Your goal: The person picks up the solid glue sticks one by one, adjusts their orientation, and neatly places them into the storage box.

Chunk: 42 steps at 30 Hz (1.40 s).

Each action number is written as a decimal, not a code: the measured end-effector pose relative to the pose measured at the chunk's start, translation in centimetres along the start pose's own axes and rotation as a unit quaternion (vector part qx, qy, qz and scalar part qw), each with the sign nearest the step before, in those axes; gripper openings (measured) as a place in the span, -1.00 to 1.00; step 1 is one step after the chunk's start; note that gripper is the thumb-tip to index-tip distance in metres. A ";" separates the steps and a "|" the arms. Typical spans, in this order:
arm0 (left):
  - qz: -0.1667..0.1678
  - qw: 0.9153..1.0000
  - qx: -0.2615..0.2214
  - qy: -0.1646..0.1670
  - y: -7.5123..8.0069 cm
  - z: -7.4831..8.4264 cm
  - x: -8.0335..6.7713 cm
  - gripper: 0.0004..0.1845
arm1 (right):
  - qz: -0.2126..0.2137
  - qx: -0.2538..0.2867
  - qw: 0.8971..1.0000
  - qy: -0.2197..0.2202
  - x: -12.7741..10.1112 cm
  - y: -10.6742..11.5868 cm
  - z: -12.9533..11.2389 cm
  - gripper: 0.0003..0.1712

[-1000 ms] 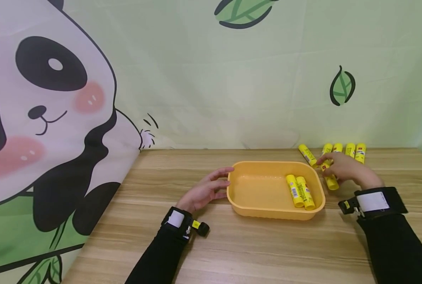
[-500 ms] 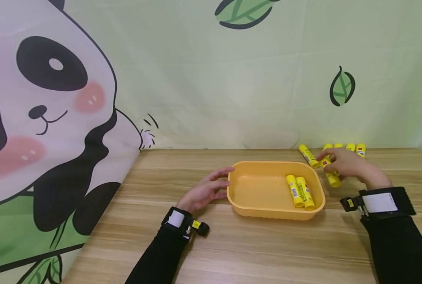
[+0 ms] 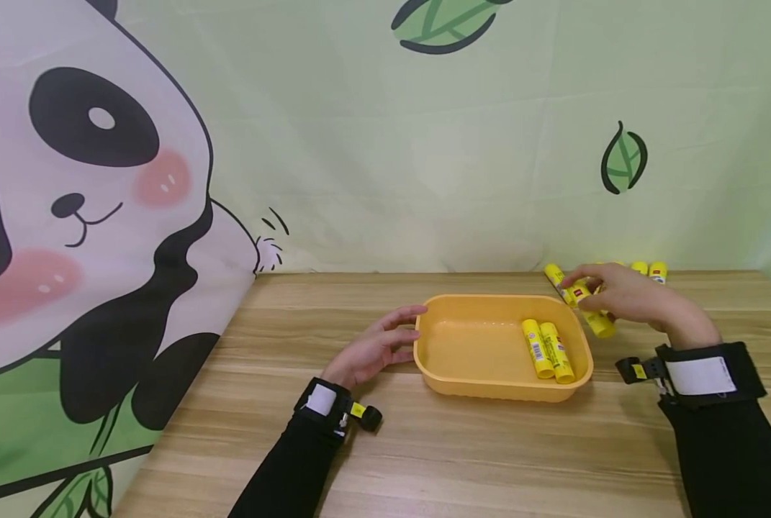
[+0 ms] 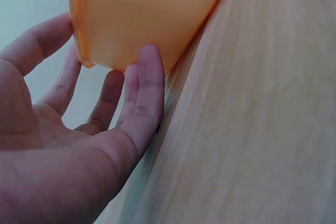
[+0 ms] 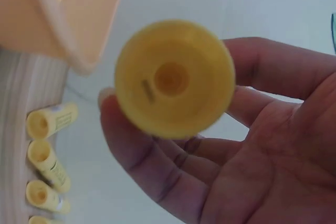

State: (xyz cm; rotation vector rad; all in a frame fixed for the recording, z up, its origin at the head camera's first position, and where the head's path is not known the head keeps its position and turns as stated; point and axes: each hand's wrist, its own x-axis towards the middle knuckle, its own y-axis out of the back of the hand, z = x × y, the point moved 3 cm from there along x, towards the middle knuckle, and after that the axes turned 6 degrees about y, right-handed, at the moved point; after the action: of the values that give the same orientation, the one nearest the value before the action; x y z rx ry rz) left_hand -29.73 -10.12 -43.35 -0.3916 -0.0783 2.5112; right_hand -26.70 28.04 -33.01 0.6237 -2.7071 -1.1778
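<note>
My right hand [image 3: 641, 296] pinches a yellow glue stick [image 3: 600, 325] above the table, just right of the orange plastic basket [image 3: 469, 388]. In the right wrist view the round base of this glue stick [image 5: 170, 111] faces the camera, held between thumb and fingers. My left hand [image 3: 372, 349] rests its fingertips against the basket's left end. The left wrist view shows those fingers spread and gently bent along the basket's outer wall [image 4: 136, 19]. Inside the basket, two glue sticks [image 3: 547, 352] lie side by side at the right.
Behind the right hand lie several more glue sticks [image 3: 657, 272] near the back edge, partly hidden by it. One slanted glue stick [image 3: 555, 277] lies behind the basket's right corner. A printed cloth backdrop [image 3: 372, 165] rises behind the wooden table [image 3: 489, 460].
My right hand has lifted the glue stick off the table and moved it slightly left, towards the basket. The left hand and the basket have stayed in place.
</note>
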 end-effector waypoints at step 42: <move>0.002 1.000 -0.002 0.000 0.1 0.0 0.0 -0.47 | -0.064 0.022 0.996 0.057 0.2 -2.4 -3.6 -0.57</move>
State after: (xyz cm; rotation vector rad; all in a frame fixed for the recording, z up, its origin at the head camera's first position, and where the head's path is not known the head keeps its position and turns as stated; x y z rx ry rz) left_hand -29.77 -10.14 -43.39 -0.3929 -0.0835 2.5163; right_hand -25.18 24.06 -32.24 0.8544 -2.6384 -1.0754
